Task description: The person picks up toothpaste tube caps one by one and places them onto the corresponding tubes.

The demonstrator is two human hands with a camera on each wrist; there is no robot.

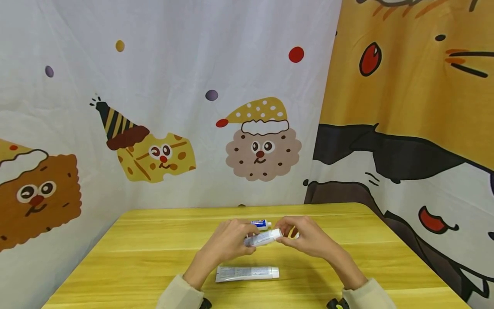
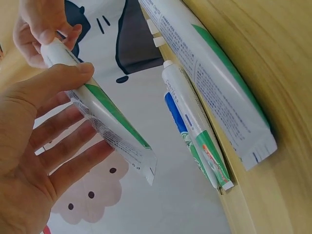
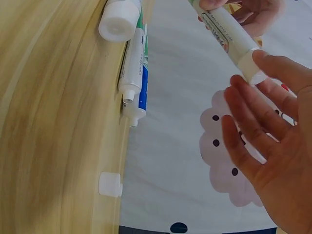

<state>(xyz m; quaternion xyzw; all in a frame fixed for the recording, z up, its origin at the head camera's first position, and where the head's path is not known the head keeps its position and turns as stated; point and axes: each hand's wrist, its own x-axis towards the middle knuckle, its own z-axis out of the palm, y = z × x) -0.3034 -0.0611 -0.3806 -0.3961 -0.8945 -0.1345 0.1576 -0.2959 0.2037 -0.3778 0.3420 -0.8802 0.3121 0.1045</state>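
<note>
My left hand grips a white and green toothpaste tube between thumb and fingers, raised off the table and tilted. The tube's white cap is on its end. My right hand pinches that cap with thumb and index finger, its other fingers spread apart. Below the hands, a capped toothpaste tube lies flat on the table. Beyond them lie a blue, white and green tube and, beside it, a white and green tube, both with bare nozzles.
The yellow wood-grain table holds everything. A loose white cap stands on it near the right hand; in the left wrist view another white cap shows beside a similar one. A cartoon-printed curtain hangs behind the table.
</note>
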